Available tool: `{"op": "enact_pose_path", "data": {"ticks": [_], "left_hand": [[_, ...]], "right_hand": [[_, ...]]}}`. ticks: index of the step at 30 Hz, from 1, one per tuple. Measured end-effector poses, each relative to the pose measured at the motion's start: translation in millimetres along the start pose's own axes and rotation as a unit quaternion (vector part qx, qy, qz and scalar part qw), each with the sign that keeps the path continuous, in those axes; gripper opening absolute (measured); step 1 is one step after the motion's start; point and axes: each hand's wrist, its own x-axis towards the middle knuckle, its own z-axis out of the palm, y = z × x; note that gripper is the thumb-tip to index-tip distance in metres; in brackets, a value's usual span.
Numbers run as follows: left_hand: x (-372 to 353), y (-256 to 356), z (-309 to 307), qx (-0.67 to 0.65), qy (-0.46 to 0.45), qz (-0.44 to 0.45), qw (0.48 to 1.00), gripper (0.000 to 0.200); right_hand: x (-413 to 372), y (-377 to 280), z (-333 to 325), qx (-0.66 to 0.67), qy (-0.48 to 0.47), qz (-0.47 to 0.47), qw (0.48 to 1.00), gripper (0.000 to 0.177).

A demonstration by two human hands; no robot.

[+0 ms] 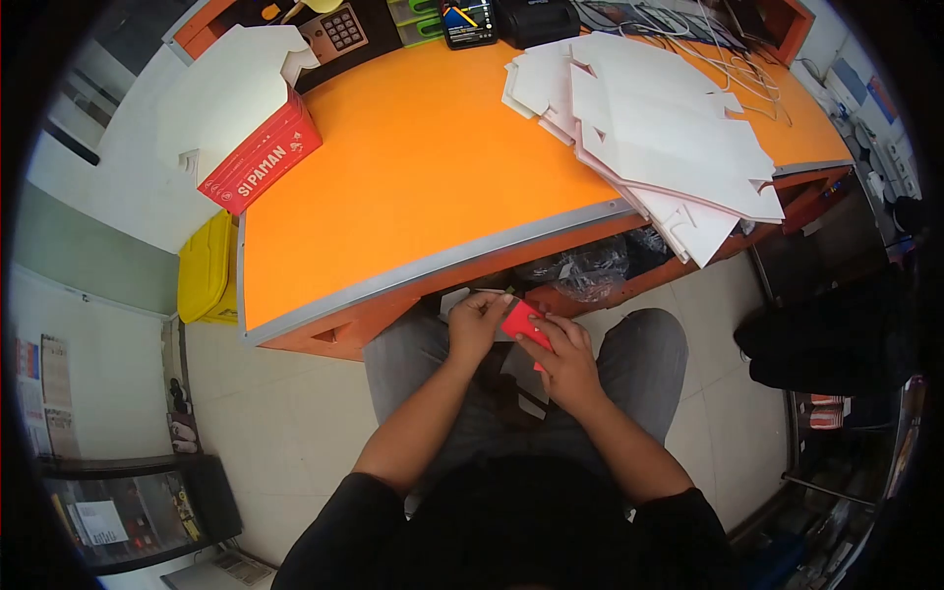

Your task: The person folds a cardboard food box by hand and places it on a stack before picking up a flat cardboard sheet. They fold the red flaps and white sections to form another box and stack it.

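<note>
Over my lap, just below the desk's front edge, both hands are on a small red packet (529,323) with a dark band at its upper end. My left hand (478,329) pinches that banded end between thumb and fingers. Wrapped over the lower right part is my right hand (563,356), its fingers bent across the red face. The packet is tilted, and the fingers hide much of it, so its exact kind cannot be made out.
An orange desk (413,177) curves in front of me. A red-and-white box (261,157) stands at its left, and flat white cardboard sheets (659,118) overhang its right edge. A phone (468,22) and cables (723,49) lie behind. A yellow bin (206,270) stands left.
</note>
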Motion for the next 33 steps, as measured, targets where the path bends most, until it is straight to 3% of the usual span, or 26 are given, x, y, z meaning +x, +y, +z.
{"op": "enact_pose_path", "data": {"ticks": [8, 15, 19, 22, 28, 33], "left_hand": [[-1, 1, -1, 0.013, -0.006, 0.001, 1.0, 0.02], [-5, -13, 5, -0.165, -0.202, -0.112, 0.959, 0.026], [2, -8, -3, -0.254, -0.142, -0.153, 0.944, 0.024], [5, -4, -8, -0.306, -0.122, -0.176, 0.928, 0.027], [-6, 11, -2, -0.32, -0.18, -0.159, 0.916, 0.041], [-3, 10, -2, -0.337, -0.164, -0.146, 0.915, 0.041]], "right_hand": [[0, 0, 5, -0.005, 0.009, 0.001, 1.0, 0.053], [2, 4, 7, -0.016, -0.005, 0.027, 0.999, 0.06], [11, -12, 4, 0.108, 0.007, 0.016, 0.994, 0.076], [11, -8, 5, 0.051, -0.017, -0.022, 0.998, 0.072], [9, 4, 12, 0.038, 0.019, 0.005, 0.999, 0.061], [8, 0, 11, -0.004, -0.01, -0.016, 1.0, 0.058]]}}
